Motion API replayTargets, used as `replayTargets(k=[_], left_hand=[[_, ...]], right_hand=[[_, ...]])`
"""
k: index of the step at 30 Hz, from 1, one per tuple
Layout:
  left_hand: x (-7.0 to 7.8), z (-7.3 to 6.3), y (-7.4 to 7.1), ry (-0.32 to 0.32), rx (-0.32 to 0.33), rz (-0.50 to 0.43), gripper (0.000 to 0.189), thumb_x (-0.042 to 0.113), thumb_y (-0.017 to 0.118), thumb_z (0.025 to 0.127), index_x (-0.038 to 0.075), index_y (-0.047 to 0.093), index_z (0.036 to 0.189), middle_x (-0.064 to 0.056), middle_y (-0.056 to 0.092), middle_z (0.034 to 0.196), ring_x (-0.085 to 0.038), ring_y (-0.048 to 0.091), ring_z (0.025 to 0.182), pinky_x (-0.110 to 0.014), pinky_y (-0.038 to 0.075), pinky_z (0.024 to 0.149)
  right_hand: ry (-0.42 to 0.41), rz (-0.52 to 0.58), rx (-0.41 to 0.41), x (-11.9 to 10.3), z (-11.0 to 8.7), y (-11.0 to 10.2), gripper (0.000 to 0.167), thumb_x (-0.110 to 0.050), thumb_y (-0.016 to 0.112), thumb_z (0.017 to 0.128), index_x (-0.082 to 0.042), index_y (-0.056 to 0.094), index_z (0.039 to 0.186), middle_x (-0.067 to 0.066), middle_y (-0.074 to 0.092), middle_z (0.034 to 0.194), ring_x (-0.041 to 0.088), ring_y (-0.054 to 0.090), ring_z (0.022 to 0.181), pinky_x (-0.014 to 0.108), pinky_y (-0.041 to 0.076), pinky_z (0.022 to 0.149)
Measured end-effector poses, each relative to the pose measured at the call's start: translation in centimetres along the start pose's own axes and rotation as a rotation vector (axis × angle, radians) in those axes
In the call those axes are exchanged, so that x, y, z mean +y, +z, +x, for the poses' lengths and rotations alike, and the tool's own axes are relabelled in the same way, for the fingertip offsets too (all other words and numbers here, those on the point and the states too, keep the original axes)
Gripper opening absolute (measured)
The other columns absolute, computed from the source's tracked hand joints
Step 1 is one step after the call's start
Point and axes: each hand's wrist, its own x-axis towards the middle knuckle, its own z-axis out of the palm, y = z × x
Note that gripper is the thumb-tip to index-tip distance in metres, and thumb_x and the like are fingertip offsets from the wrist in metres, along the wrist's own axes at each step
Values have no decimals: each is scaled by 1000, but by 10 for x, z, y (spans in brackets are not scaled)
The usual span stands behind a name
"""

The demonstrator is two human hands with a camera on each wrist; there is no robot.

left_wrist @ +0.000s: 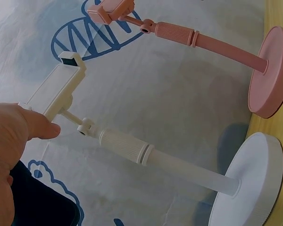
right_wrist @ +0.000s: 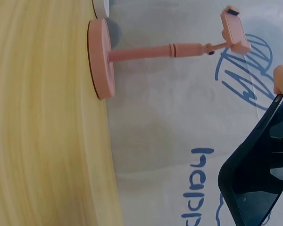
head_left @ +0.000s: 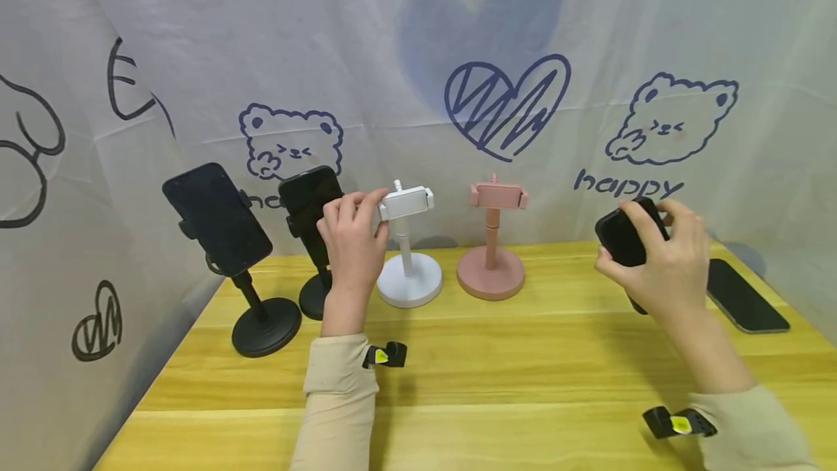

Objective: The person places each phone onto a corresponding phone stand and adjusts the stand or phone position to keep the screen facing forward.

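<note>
White stand (head_left: pixel 406 256): clamp (head_left: pixel 407 203) pinched by left hand (head_left: pixel 355 238); black phone (head_left: pixel 620 237): gripped by right hand (head_left: pixel 668 264) above wooden table (head_left: pixel 523 376).

Counter (head_left: pixel 510 376), yellow wood, grain in long streaks. Standing on it, left to right: front black stand (head_left: pixel 264 327), nearer the front; rear black stand (head_left: pixel 314 299); white stand (head_left: pixel 405 253); pink stand (head_left: pixel 492 253). All on round bases. Flat phone (head_left: pixel 745 296) near the right edge, dark face up.
</note>
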Motion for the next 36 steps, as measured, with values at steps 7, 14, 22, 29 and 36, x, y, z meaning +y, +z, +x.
replayTargets(k=[7,14,22,29,36], left_hand=[[-1,0,1,12,16,2,32,12,71,87,15,67,119,-11,62,112,-31,45,103,-49,34,85],[0,1,1,4,1,6,34,13,73,87,15,67,120,-11,61,113,-31,45,104,-50,33,86],[0,1,0,-8,-9,13,35,14,73,87,15,66,121,-12,61,113,-32,45,106,-51,34,88],[0,1,0,-8,-11,12,37,18,75,85,15,66,121,-12,61,113,-31,45,106,-51,33,89],[0,1,0,-13,-25,8,40,22,76,84,15,66,122,-12,60,113,-31,44,108,-51,33,90]], right_hand=[[-40,32,2,-8,-3,6,61,-55,49,81,-10,63,119,34,50,114,48,47,91,58,40,68],[-63,30,-20,-17,-3,6,60,-55,49,83,-10,63,120,35,50,115,47,47,92,60,43,70],[-82,21,-33,-25,-3,6,60,-57,47,85,-11,62,121,34,51,115,46,49,91,58,45,68],[-90,32,-18,-28,-2,7,59,-55,49,84,-11,62,120,34,50,114,46,49,89,57,45,67],[-100,36,-15,-33,-2,6,58,-55,49,83,-12,62,120,34,51,114,46,49,89,57,45,68]])
